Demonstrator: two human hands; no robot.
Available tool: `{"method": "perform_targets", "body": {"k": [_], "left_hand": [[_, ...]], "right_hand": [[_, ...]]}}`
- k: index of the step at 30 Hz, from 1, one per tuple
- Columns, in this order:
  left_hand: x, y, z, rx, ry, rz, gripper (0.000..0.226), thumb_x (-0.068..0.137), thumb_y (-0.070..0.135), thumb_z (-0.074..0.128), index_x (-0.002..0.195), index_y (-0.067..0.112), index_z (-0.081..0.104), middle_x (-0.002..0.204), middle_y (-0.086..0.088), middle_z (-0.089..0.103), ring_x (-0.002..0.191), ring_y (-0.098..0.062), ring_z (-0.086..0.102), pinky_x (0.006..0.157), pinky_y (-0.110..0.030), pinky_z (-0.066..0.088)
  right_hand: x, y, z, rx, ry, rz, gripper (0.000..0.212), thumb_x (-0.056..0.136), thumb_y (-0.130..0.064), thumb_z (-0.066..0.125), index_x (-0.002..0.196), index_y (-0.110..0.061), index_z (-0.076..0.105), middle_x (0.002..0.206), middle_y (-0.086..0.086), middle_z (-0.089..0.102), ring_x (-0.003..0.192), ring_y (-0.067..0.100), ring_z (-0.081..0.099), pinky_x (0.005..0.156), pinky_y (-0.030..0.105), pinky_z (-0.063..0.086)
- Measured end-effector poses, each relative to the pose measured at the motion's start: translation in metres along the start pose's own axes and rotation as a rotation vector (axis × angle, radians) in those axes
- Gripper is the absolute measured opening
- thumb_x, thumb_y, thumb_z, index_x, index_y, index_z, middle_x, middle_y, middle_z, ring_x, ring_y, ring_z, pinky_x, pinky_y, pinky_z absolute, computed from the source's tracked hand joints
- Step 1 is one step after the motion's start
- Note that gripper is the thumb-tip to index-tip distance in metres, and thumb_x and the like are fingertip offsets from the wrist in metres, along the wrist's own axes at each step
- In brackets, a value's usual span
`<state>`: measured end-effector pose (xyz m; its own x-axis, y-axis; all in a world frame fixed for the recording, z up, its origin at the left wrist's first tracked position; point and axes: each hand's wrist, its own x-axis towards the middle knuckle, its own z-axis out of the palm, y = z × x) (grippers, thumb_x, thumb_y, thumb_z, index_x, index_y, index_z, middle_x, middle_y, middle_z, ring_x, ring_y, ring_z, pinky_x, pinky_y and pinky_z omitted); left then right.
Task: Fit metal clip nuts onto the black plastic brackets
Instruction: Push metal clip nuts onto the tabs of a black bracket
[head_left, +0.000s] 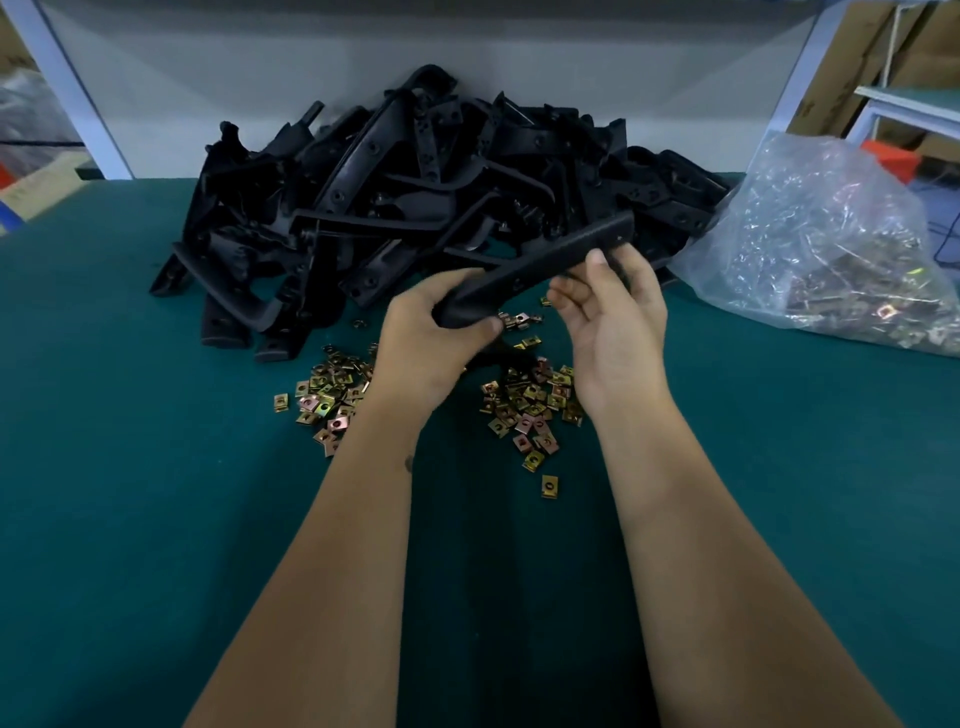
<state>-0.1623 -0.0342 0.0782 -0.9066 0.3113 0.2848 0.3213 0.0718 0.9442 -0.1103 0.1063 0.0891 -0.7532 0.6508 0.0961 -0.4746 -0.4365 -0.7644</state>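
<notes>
You have one bracket (540, 267) lifted off the green bench (130, 467), slanting up from lower left to upper right, just in front of the bracket pile (415, 192). Your left hand (431, 332) is wrapped round its lower end, fingers over the top and thumb underneath. Your right hand (613, 312) takes the upper part, fingers curled behind the bar with the thumb tip pressing on its near face. Whether a clip nut is tucked in either hand cannot be told.

The bracket looks like rigid moulded plastic, light for its length, with a matt, slightly textured skin, so it should not slip. Hold it near both ends as you do now, leaving the small holes along the bar uncovered.

The clip nuts (530, 410) lie loose on the bench below your hands, in two scatters on either side of your left wrist, with more in the clear bag (831, 249) to your right. They are small, thin, springy metal, probably with sharp edges. Pinch one by its flat sides and expect some resistance as it slides onto the plastic.
</notes>
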Motion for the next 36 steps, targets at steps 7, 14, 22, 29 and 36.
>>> {"method": "perform_targets", "body": {"k": [7,14,22,29,36], "left_hand": [[0.004,-0.003,-0.009,-0.895,0.356,-0.311,0.014,0.094,0.007,0.065,0.083,0.015,0.063,0.085,0.003,0.076,0.082,-0.012,0.073,0.072,-0.031,0.059],[0.003,-0.001,-0.008,-1.026,0.296,-0.279,0.012,0.097,0.012,0.061,0.086,0.015,0.058,0.092,-0.003,0.073,0.093,-0.018,0.069,0.08,-0.035,0.061],[0.0,-0.001,-0.004,-1.15,0.224,-0.273,0.01,0.103,0.006,0.048,0.102,0.012,0.056,0.112,-0.01,0.067,0.09,-0.02,0.07,0.068,-0.032,0.06],[0.001,-0.004,-0.002,-1.082,0.155,-0.323,0.032,0.103,-0.001,0.043,0.127,0.018,0.052,0.133,-0.014,0.059,0.107,-0.03,0.065,0.072,-0.039,0.06],[0.003,-0.003,0.0,-1.072,0.198,-0.371,0.018,0.1,0.002,0.051,0.114,0.013,0.053,0.11,-0.01,0.065,0.087,-0.023,0.068,0.067,-0.031,0.058]], "right_hand": [[-0.008,0.007,0.0,-0.885,-0.006,-0.159,0.023,0.096,-0.014,0.052,0.112,-0.024,0.066,0.095,-0.008,0.068,0.07,-0.001,0.061,0.062,0.02,0.051],[-0.011,0.021,-0.001,-1.698,-0.34,-0.305,0.031,0.093,-0.027,0.057,0.121,-0.021,0.068,0.117,0.004,0.063,0.112,0.026,0.051,0.095,0.036,0.041],[-0.014,0.031,0.007,-1.852,-0.494,-0.46,0.025,0.096,-0.027,0.055,0.115,-0.017,0.067,0.113,0.002,0.063,0.112,0.025,0.046,0.088,0.034,0.033],[-0.014,0.03,0.006,-1.675,-0.426,-0.43,0.011,0.093,-0.021,0.058,0.096,-0.011,0.061,0.09,0.005,0.064,0.091,0.026,0.055,0.074,0.035,0.039],[-0.012,0.019,0.012,-0.911,-0.148,-0.183,0.015,0.087,-0.013,0.071,0.094,-0.026,0.066,0.086,-0.015,0.067,0.081,-0.006,0.063,0.068,0.004,0.045]]}}
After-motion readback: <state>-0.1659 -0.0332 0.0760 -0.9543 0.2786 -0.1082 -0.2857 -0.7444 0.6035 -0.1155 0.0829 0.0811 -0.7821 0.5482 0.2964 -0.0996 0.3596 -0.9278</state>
